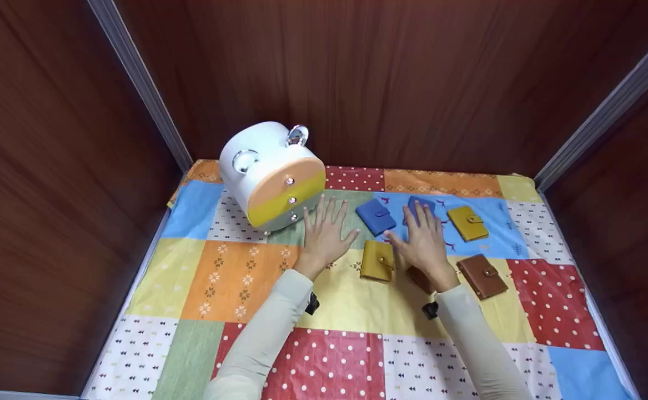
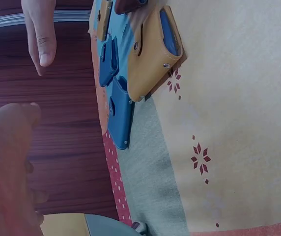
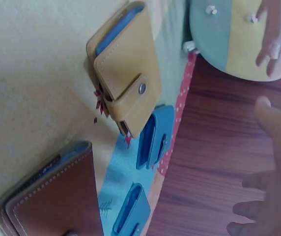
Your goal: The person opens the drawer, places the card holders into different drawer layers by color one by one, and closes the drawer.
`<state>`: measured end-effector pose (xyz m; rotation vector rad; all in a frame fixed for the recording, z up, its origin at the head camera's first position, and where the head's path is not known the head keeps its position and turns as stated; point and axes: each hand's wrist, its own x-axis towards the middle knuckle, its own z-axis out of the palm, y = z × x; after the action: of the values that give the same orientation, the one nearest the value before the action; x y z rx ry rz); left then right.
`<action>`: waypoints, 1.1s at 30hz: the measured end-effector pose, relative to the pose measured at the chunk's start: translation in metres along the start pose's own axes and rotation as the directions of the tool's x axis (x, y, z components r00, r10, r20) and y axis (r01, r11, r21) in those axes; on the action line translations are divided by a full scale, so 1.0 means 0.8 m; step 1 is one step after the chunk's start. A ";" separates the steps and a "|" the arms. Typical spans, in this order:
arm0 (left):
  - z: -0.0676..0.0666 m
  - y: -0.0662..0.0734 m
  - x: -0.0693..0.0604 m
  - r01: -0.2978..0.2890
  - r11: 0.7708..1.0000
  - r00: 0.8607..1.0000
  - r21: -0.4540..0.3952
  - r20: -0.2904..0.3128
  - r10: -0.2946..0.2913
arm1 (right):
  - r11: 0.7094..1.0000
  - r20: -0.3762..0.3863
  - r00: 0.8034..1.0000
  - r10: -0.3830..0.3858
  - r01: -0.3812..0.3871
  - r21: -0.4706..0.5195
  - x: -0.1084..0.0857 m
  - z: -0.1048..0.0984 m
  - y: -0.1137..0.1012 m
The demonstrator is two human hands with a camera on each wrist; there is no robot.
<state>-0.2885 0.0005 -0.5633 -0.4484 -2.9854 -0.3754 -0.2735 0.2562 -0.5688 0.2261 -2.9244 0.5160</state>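
Note:
My left hand point(image 1: 324, 239) has its fingers spread, above the cloth just right of a round white drawer box point(image 1: 262, 161) with orange, yellow and grey drawers. My right hand point(image 1: 425, 244), fingers also spread, hovers over the wallets and holds nothing. It partly hides a blue wallet point(image 1: 422, 204) and a brown wallet point(image 1: 421, 279) in the head view. Between the hands lie another blue wallet point(image 1: 376, 216) and a yellow wallet point(image 1: 377, 261) with a snap strap. To the right are a second yellow wallet point(image 1: 468, 223) and a second brown wallet point(image 1: 482, 276).
A patchwork cloth point(image 1: 246, 289) covers the table. Dark wood panels point(image 1: 368, 83) enclose it at the back and on both sides. Two shiny round pieces, one a raised mirror-like disc point(image 1: 297, 136), sit on top of the drawer box.

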 end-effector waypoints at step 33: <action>-0.083 -0.033 0.001 -0.247 0.952 0.905 -0.181 -0.394 0.160 | 0.857 -0.114 0.993 -0.027 0.082 0.509 0.032 -0.005 -0.107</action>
<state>-0.2931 -0.0404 -0.5047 -0.6253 -2.5043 -0.6980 -0.2827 0.1749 -0.5326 0.3324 -2.6084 1.2551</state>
